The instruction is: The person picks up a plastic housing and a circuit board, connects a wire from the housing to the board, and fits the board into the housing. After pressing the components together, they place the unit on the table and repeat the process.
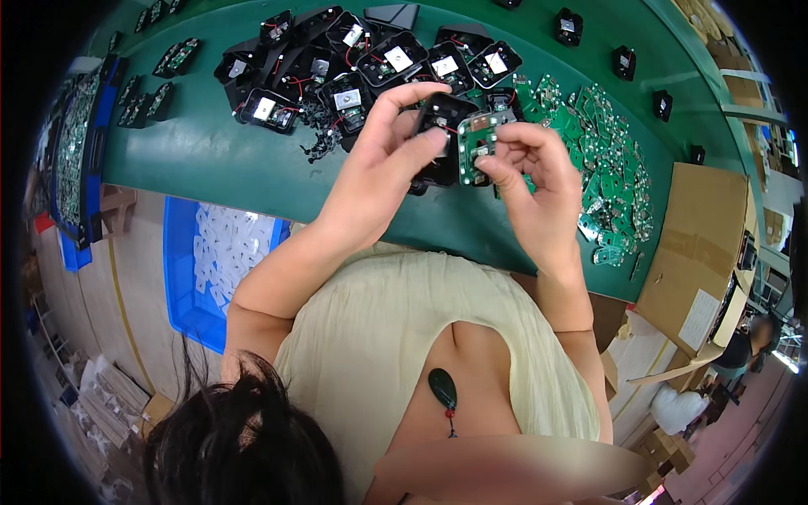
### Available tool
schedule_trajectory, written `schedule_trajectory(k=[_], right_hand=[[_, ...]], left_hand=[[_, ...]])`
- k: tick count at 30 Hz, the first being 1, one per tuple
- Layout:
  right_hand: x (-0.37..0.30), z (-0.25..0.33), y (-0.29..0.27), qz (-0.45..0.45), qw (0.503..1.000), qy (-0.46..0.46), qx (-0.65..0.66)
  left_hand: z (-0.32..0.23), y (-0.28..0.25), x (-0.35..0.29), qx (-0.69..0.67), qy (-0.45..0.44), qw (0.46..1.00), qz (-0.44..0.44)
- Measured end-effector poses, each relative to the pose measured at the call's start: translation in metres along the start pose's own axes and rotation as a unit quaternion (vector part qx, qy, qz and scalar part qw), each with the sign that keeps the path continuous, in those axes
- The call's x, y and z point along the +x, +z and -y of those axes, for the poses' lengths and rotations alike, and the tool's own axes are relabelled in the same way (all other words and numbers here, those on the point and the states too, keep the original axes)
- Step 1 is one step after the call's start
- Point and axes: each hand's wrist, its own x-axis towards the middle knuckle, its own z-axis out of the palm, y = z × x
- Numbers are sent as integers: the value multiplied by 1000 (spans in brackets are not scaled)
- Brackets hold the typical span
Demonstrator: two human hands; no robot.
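Observation:
My left hand (pixel 385 160) grips a black plastic housing (pixel 438 168), thumb inside it and fingers round its far edge. Pinched between the thumb and fingers of my right hand (pixel 539 181) is a green circuit board (pixel 477 150), held upright at the housing's right side. A short red wire shows between the two. Whether the board touches the housing I cannot tell. Just beyond my hands lies a heap of black housings (pixel 396 59), many with a silvery block and red wires inside. Right of my right hand spreads a pile of green circuit boards (pixel 610 160).
A green work table (pixel 202 160) runs across in front of me. Small black parts (pixel 320 139) lie beside the heap. A blue bin (pixel 181 278) of white pieces stands at the lower left, a cardboard box (pixel 699 244) at the right. More housings (pixel 568 27) sit along the far right.

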Motion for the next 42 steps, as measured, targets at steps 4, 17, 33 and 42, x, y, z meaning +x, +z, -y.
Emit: schedule_trajectory(k=[4,17,33,42], right_hand=[[-5,13,3,-12,999,12,47],[-2,9,3,29,957,-229,-175],[7,5,7,-25,936,-284,-205],[7,-2,13,-24,931,-299,-207]], left_hand=[[5,2,6,-119,-83,987,-73],[6,3,-2,-137,-95,985,-36],[6,13,-13,-118,-38,992,27],[6,11,-11,26,65,998,3]])
